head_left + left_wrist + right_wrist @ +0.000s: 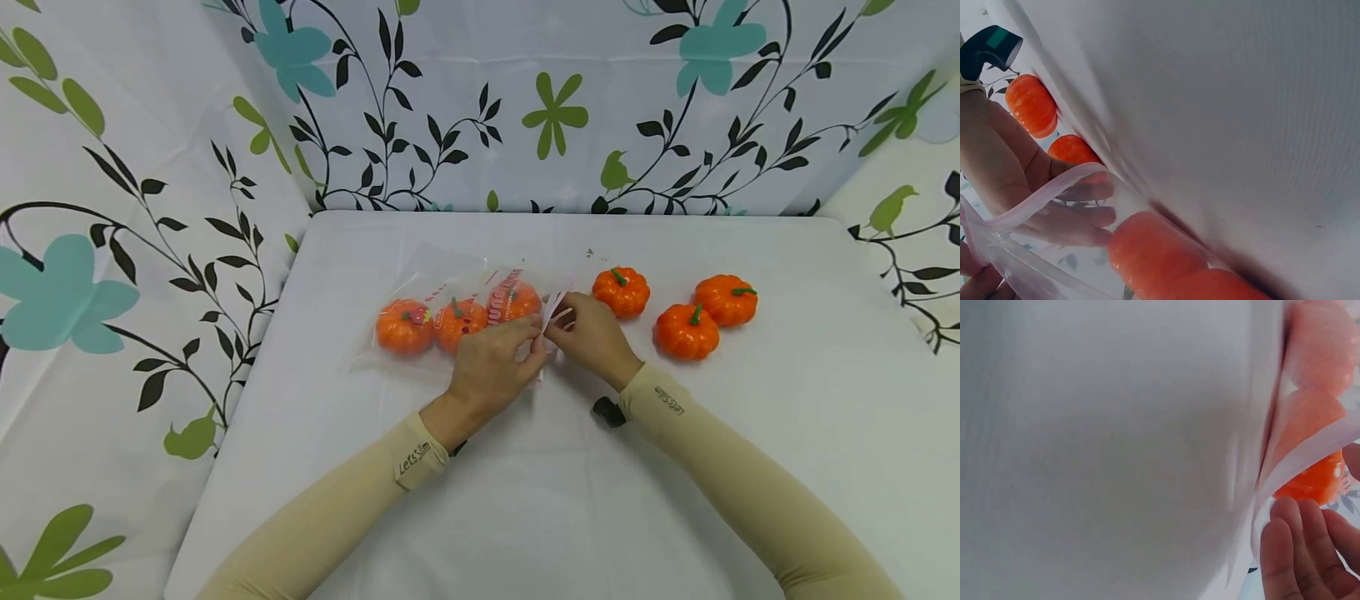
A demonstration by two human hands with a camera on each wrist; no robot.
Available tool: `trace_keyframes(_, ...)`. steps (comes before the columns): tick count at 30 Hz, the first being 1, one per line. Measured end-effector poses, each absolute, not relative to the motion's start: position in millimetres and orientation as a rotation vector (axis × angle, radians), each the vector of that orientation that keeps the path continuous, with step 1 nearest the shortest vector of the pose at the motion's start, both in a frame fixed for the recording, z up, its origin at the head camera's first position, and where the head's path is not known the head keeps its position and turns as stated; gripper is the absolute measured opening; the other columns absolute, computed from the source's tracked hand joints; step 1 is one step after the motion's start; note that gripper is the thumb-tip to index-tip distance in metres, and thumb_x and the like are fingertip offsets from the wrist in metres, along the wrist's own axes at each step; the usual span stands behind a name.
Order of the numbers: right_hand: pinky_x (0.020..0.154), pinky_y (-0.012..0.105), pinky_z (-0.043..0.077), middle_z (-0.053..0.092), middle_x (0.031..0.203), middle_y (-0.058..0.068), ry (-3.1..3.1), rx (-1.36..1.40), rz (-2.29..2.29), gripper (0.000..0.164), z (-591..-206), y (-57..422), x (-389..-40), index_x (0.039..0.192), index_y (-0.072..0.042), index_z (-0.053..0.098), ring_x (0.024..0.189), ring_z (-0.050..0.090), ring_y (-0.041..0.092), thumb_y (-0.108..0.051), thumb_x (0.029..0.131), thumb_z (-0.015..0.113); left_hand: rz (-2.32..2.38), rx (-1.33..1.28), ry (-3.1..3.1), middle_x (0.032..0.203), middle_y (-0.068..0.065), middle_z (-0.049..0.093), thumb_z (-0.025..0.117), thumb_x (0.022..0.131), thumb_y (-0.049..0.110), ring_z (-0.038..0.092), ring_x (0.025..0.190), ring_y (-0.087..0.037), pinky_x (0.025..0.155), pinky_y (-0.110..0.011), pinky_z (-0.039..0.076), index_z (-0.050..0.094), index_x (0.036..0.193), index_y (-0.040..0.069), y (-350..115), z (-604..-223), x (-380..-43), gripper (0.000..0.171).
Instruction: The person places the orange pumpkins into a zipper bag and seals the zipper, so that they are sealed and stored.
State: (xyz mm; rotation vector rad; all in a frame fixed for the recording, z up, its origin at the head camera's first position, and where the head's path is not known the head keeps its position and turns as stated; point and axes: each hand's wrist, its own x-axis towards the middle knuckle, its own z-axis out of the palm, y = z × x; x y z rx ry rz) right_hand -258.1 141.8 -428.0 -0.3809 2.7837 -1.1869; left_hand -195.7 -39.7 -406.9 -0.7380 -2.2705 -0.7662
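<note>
A clear plastic bag (420,287) with pink print lies on the table with three small orange toy pumpkins (403,327) inside. At its right-hand mouth, my left hand (491,371) pinches the plastic edge; its fingertips (982,281) show at the lower left of the left wrist view. My right hand (596,337) is at the same mouth, touching the edge. In the right wrist view its fingers (1279,550) look fairly straight beside the bag's pale rim (1310,453). The left wrist view shows them partly through the film. Its thumb is hard to make out.
Three loose toy pumpkins sit right of my right hand: one behind it (621,292), one nearer (687,332) and one farther right (726,301). A white cloth covers the table (480,517). A leaf-patterned curtain (465,100) hangs behind it.
</note>
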Motion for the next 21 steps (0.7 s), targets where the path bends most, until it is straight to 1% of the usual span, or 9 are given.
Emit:
trace_keyframes(3,0.079,0.041,0.06,0.071,0.112,0.015,2.716,-0.336,-1.214,0.036,-426,140,-258,0.123,-0.002,0.067,0.098,0.07,0.028,-0.018,0.091,0.07,-0.761,-0.736,-2.272,0.105,-0.008,0.076,0.072,0.084,0.006,0.075,0.09,-0.019,0.063,-0.029,0.059,0.079,0.094,0.005,-40,-407,-196,0.012)
trace_keyframes(7,0.085,0.043,0.058,0.069,0.121,0.017,2.636,-0.312,-1.291,0.044,-425,136,-260,0.133,0.0,0.062,0.106,0.07,0.031,-0.015,0.092,0.068,-0.759,-0.739,-2.27,0.106,-0.008,0.076,0.071,0.084,0.007,0.075,0.089,-0.019,0.061,-0.028,0.058,0.078,0.094,0.005,-41,-408,-197,0.012)
trace_keyframes(12,0.091,0.044,0.056,0.064,0.134,0.017,2.549,-0.383,-1.4,0.047,-425,132,-263,0.138,0.003,0.058,0.112,0.067,0.032,-0.008,0.093,0.063,-0.771,-0.745,-2.269,0.108,-0.01,0.076,0.072,0.085,0.006,0.075,0.086,-0.02,0.061,-0.028,0.058,0.078,0.093,0.005,-42,-407,-197,0.01)
trace_keyframes(17,0.091,0.044,0.055,0.061,0.139,0.015,2.503,-0.439,-1.439,0.047,-427,127,-269,0.142,0.0,0.056,0.11,0.066,0.03,-0.007,0.095,0.061,-0.783,-0.751,-2.261,0.108,-0.009,0.076,0.073,0.084,0.006,0.075,0.089,-0.02,0.064,-0.029,0.059,0.078,0.094,0.005,-42,-407,-197,0.011)
trace_keyframes(19,0.095,0.044,0.053,0.06,0.14,0.014,2.46,-0.447,-1.47,0.048,-428,125,-271,0.144,-0.002,0.055,0.115,0.062,0.029,-0.005,0.096,0.06,-0.79,-0.763,-2.253,0.107,-0.009,0.076,0.072,0.084,0.005,0.075,0.089,-0.02,0.065,-0.029,0.059,0.077,0.093,0.005,-42,-407,-198,0.011)
trace_keyframes(21,0.102,0.045,0.048,0.058,0.143,0.012,2.406,-0.454,-1.507,0.049,-428,123,-274,0.145,-0.003,0.054,0.125,0.057,0.027,-0.005,0.097,0.059,-0.796,-0.782,-2.25,0.107,-0.009,0.076,0.072,0.084,0.004,0.075,0.091,-0.02,0.066,-0.029,0.059,0.077,0.094,0.004,-43,-407,-198,0.011)
